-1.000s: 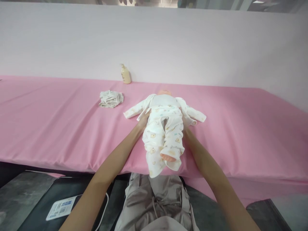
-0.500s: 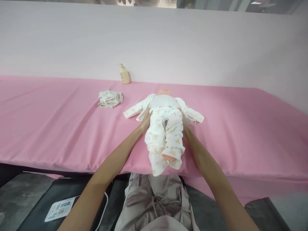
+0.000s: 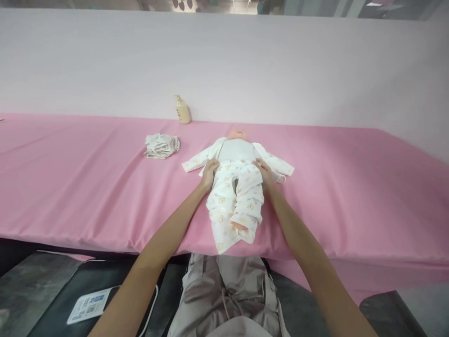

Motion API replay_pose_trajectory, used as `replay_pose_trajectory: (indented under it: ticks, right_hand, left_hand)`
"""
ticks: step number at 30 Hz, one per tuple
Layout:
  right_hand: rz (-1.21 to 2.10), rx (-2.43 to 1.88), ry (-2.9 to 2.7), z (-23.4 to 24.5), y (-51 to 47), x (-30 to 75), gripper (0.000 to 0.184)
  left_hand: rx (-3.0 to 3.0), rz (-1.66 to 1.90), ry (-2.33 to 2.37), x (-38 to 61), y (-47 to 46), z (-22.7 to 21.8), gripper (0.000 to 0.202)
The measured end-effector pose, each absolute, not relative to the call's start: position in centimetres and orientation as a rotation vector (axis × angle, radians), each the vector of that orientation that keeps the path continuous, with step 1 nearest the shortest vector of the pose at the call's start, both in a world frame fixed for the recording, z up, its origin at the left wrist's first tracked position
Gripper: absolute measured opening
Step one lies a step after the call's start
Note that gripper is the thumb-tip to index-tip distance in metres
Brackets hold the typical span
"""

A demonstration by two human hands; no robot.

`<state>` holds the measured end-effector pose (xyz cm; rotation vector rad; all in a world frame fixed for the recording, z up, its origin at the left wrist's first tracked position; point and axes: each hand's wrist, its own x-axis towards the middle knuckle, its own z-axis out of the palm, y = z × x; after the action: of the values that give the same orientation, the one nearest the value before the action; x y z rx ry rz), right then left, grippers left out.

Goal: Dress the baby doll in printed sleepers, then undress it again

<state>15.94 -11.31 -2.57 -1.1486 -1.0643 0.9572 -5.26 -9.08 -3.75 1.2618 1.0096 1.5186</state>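
A baby doll (image 3: 236, 150) lies on its back on the pink sheet, its head towards the wall. It wears a white open-fronted jacket (image 3: 197, 160) with the sleeves spread out, and white bear-print trousers (image 3: 220, 201) that reach its waist. One bare foot (image 3: 239, 225) shows at the right trouser leg's cuff; the other leg's end hangs flat, with no foot visible. My left hand (image 3: 209, 174) is closed on the trousers' waistband at the doll's left-hand side in view. Opposite it, my right hand (image 3: 265, 174) pinches the waistband, fingertips on top.
A cream pump bottle (image 3: 183, 111) stands against the white wall. Nearer, a folded pale cloth (image 3: 162, 146) rests on the pink sheet (image 3: 87, 187). Below the front edge, a black seat (image 3: 52, 299) holds a white labelled device (image 3: 89, 305) with a cable.
Both hands have come up into view from beside and under the doll's hips to the waistband. The doll's hips and legs have shifted slightly left, and the trousers lie lower and flatter.
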Motion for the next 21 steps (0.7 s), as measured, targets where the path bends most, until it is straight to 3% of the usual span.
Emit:
replay_pose_trajectory:
  ticks: [7, 13, 21]
  right_hand:
    - [0.820, -1.161, -1.162, -3.7, -8.9, 16.6, 0.040]
    - [0.572, -1.532, -1.012, -3.5, -7.0, 15.8, 0.051]
    - [0.670, -1.574, -1.046, -3.4, -6.8, 15.8, 0.047]
  left_hand:
    - [1.615, 1.474, 1.158, -6.0, -7.8, -3.4, 0.020]
    - [1.384, 1.504, 1.387, -4.7, -4.8, -3.5, 0.024]
    - [1.102, 1.416, 1.220, -4.6, -4.5, -4.6, 0.025]
